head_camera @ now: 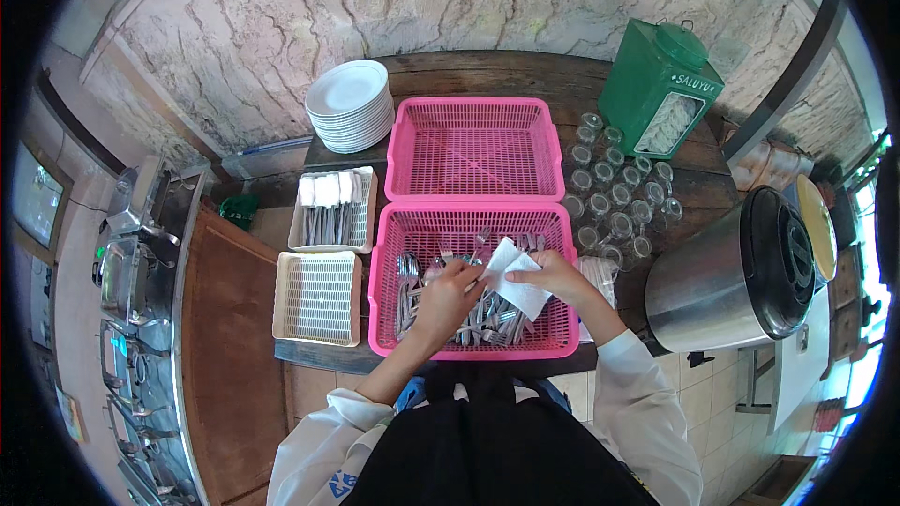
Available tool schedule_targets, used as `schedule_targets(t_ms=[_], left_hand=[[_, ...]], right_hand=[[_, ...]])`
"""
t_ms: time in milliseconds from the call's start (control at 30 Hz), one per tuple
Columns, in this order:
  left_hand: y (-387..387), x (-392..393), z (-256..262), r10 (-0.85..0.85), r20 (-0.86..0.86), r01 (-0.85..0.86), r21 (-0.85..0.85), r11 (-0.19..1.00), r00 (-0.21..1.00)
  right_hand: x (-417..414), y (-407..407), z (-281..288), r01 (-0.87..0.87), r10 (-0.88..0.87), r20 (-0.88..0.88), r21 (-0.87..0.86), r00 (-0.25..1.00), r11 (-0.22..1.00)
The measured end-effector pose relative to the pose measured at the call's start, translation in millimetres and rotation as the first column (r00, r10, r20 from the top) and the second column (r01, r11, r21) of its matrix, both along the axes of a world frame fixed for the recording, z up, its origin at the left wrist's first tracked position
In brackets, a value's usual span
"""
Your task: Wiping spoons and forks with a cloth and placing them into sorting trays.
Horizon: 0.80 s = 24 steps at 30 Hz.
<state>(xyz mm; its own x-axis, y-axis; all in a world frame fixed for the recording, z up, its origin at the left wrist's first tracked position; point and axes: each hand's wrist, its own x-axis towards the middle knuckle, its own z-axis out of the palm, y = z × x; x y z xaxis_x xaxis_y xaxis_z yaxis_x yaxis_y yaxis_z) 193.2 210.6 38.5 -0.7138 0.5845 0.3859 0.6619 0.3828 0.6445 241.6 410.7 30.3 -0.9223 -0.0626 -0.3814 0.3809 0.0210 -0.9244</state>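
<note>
A folded white paper napkin [525, 288] is in my right hand [552, 275], thumb on top of it. My left hand [450, 296] has its fingers curled, with the fingertips pinching the napkin's left edge; whether a utensil is also in them is hidden. Both hands are over the near pink plastic basket [472, 209], which holds a jumble of metal forks and spoons [496, 323]. Several spoons [408, 274] lie along the basket's left side. On the left, a small cream basket [368, 214] holds a row of cutlery [327, 225] with white napkins [330, 188] around the upper ends.
Behind is another pink basket [474, 147], beside stacked white plates [349, 105]. A second cream basket [318, 299] is at left. Glass mugs [620, 195], a green metal box [654, 88] bearing writing and a large steel container [703, 274] stand at right. A plastic-wrapped pack [598, 274] lies by my right wrist.
</note>
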Motion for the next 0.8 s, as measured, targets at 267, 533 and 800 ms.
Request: schedule_targets(t_ms=[267, 533, 800], left_hand=[[17, 9, -9, 0.05, -0.171, -0.113, -0.379, 0.918, 0.984], [13, -1, -7, -0.05, 0.448, 0.012, 0.088, 0.996, 0.893], [9, -12, -26, -0.065, 0.724, -0.038, 0.125, 0.991, 0.686]], right_hand=[[-8, -13, -29, 0.234, -0.237, 0.019, -0.248, 0.971, 0.94], [-6, -5, -28, 0.192, -0.188, 0.035, -0.202, 0.981, 0.96], [-6, -8, -26, 0.152, -0.158, -0.026, -0.152, 0.987, 0.977]])
